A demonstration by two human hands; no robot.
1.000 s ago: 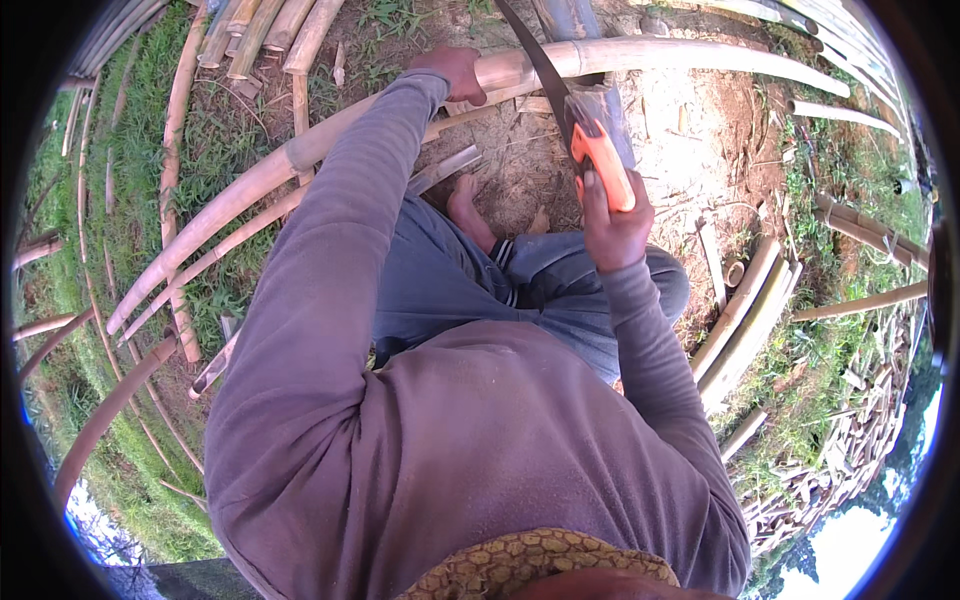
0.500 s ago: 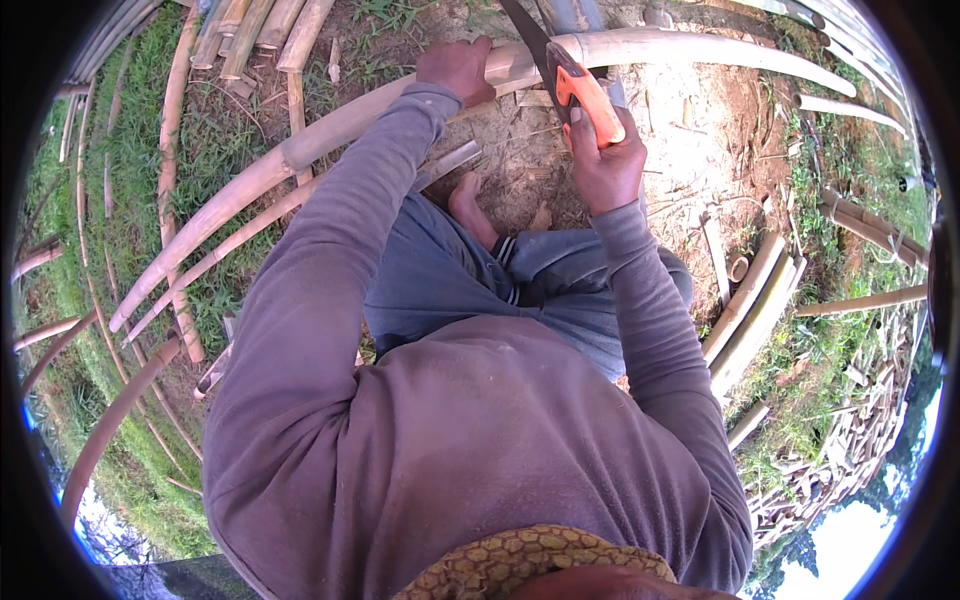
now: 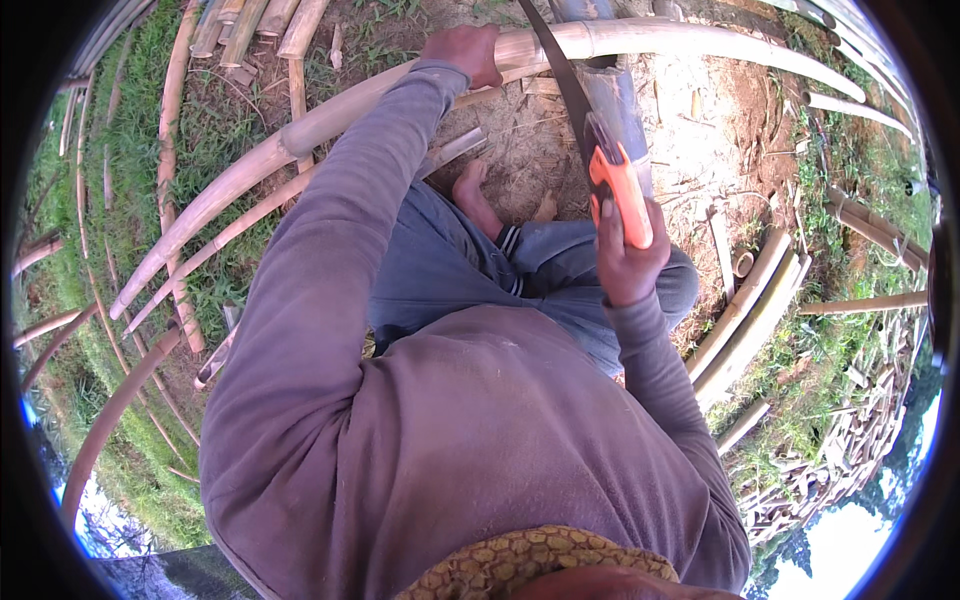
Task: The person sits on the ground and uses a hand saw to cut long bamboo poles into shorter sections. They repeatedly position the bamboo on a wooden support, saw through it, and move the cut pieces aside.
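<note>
From my feed, the long pale bamboo pole (image 3: 330,115) crosses the ground from lower left to upper right, its long axis bowed by the lens, with bare earth under the cut area and grass toward the left edge. My left hand (image 3: 465,52) is closed over the top of the pole, pinning it down just left of the saw. The dark saw blade (image 3: 560,80) slants across the pole near the top middle, crossing its axis at a steep angle. My right hand (image 3: 625,262) is wrapped around the orange handle (image 3: 620,195), which sits nearer me than the pole, so the blade points away from that hand toward the pole. The pole looks smooth and hard, with ringed nodes. Split bamboo lengths (image 3: 745,310) lie on the ground at the right.
</note>
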